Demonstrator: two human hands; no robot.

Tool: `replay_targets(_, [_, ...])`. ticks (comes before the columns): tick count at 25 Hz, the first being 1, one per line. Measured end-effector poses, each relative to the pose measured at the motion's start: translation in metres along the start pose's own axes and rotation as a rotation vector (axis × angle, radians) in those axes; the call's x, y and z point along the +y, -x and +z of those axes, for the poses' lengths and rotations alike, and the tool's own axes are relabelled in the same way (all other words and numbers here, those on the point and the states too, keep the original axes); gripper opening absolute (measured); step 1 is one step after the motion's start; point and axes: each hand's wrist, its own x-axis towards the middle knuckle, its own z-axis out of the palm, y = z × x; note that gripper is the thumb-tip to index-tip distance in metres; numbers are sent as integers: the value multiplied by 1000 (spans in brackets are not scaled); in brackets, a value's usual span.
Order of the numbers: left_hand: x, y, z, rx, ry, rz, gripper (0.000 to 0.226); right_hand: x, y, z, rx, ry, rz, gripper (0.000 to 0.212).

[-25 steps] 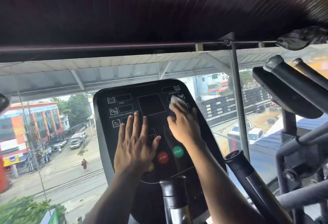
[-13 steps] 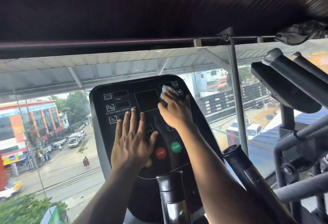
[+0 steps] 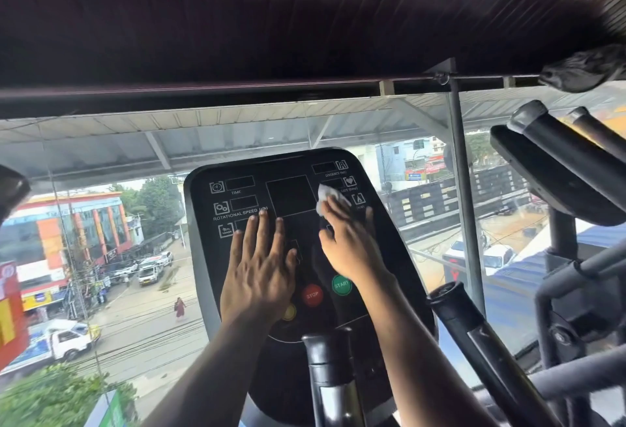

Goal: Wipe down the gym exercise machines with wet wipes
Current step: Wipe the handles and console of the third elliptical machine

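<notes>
Lower centre of the frame: a black handlebar post (image 3: 333, 376) rises in the foreground, with a second dark bar (image 3: 474, 342) angled at lower right. Behind them stands the machine's black console (image 3: 291, 196), mid-frame, bearing printed labels TIME, ROTATIONAL SPEED and DISTANCE, a red STOP button (image 3: 312, 295) and a green START button (image 3: 341, 284).

Left hand (image 3: 259, 267): fingers straight and spread, palm flat against the console's lower left panel. Right hand (image 3: 349, 243): fingers laid over a white wet wipe (image 3: 328, 197), pressing it to the console's upper right, just beside the heart-rate icon. No container of wipes can be made out.

Right of frame: a neighbouring machine (image 3: 555, 182) with dark handles. Beyond the console, a glass wall (image 3: 423, 223) overlooks a street (image 3: 142, 318) with vehicles, buildings and a pedestrian. Dark slatted ceiling (image 3: 271, 13) fills the upper frame.
</notes>
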Motion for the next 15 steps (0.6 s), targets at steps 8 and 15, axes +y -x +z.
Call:
replay_targets(8, [-2, 0, 5, 0, -6, 4, 66, 30, -17, -14, -13, 52, 209, 73])
replay_targets(15, [1, -3, -2, -89, -47, -16, 73, 17, 70, -5, 63, 74, -4, 67])
